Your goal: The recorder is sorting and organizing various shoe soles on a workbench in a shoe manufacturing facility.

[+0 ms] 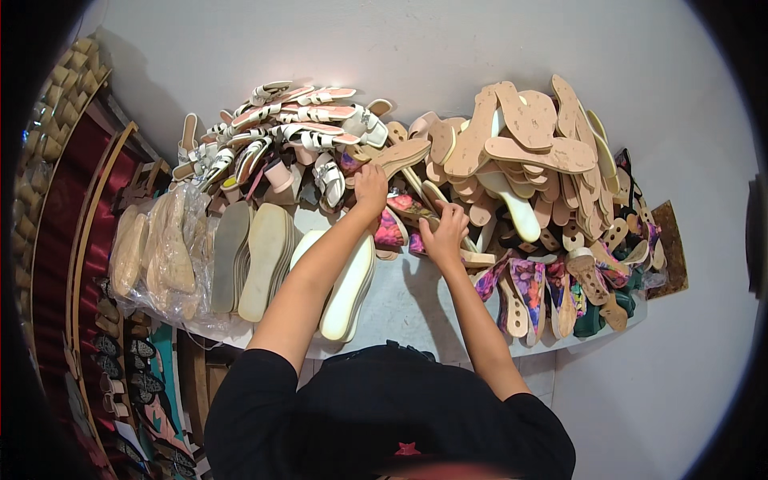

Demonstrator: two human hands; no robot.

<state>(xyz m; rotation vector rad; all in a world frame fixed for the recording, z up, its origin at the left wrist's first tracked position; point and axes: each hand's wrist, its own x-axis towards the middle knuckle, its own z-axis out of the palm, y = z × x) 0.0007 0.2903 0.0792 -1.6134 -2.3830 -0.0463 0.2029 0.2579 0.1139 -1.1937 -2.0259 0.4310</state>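
My left hand is closed over the near side of a tan wedge shoe sole, at the back middle of the table. Bright floral fabric shows beside its fingers. A little to the right, my right hand has its fingers curled onto a floral-covered wedge sole, thumb toward the left. Its fingertips partly hide the tan end of that piece. Another floral wedge stands between the two hands. Stacked cream insoles lie below my left forearm.
White strappy sandals are heaped at the back left. Tan insoles form a tall pile at the right, with floral wedges in front. Plastic-wrapped soles and grey insoles lie left. A shoe rack stands beside the table.
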